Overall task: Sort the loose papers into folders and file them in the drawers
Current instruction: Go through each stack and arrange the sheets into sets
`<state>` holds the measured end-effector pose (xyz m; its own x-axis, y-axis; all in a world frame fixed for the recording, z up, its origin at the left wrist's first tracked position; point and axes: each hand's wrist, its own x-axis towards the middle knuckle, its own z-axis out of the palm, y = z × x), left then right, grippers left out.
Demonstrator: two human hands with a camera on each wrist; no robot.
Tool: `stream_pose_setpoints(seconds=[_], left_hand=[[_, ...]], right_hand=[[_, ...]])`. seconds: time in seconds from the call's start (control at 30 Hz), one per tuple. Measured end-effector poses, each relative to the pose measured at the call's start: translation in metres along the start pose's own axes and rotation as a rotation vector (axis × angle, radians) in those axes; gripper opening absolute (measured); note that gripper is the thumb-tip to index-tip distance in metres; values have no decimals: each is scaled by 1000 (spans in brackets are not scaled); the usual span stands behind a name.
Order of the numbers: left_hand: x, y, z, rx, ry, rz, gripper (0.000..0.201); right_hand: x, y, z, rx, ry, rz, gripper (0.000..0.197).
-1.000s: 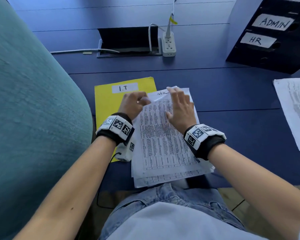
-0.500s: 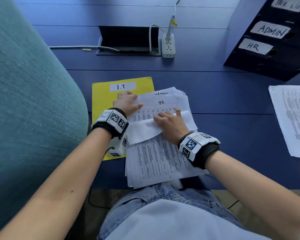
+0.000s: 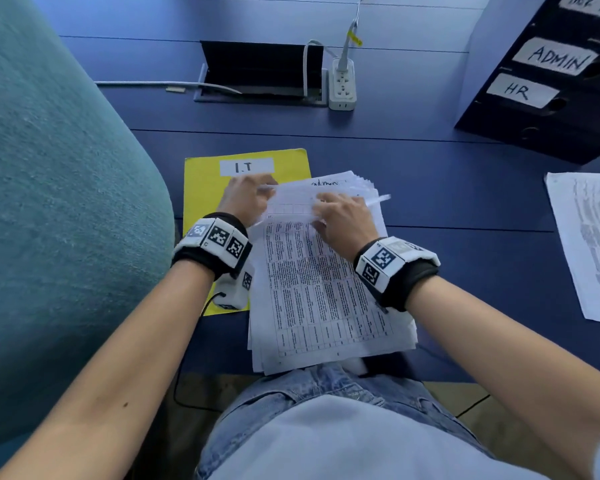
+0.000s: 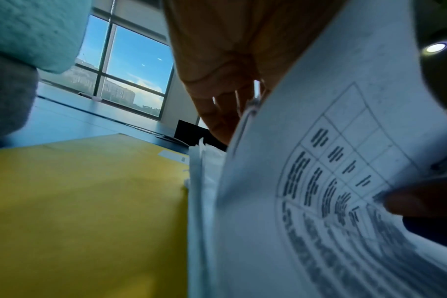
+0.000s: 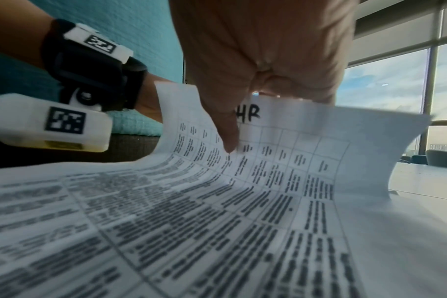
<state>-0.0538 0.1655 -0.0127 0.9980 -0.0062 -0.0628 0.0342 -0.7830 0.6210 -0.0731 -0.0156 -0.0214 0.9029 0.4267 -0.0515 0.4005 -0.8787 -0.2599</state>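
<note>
A stack of printed papers (image 3: 326, 299) lies on the blue desk (image 3: 447, 188), its near edge overhanging toward the person's lap. On its far end, the right hand (image 3: 343, 220) pinches the top sheet (image 5: 281, 161), marked "HR", and curls it upward. The left hand (image 3: 246, 199) grips the stack's far-left corner. Left of the stack and partly beneath it lies 1 yellow folder (image 3: 208, 188) labelled "I.T". Beyond the stack, to the right, stands the drawer unit (image 3: 551, 109) labelled "ADMIN" and "HR".

The paper stack (image 3: 326, 299) lay on the desk (image 3: 430, 188), overlapping the folder (image 3: 205, 188) at its left; drawers (image 3: 551, 84) stood behind right.
</note>
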Motion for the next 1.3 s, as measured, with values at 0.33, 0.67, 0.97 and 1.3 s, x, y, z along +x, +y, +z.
stream_pose_setpoints(seconds=[0.33,0.67,0.97,1.3], left_hand=[[-13,-15,-4,144,174,94,20],[-1,-7,-8,-420,69,-246,20],[4,0,-20,-803,-205,-378,27],[8,-18,-7,-399,12,-266,31]], right_hand=[[5,5,7,-109,-139,-45,22],[9,-3,3,97,-76,-101,56],[17,-7,1,342,158,-101,43],[-8,-2,11,175,371,-455,19]])
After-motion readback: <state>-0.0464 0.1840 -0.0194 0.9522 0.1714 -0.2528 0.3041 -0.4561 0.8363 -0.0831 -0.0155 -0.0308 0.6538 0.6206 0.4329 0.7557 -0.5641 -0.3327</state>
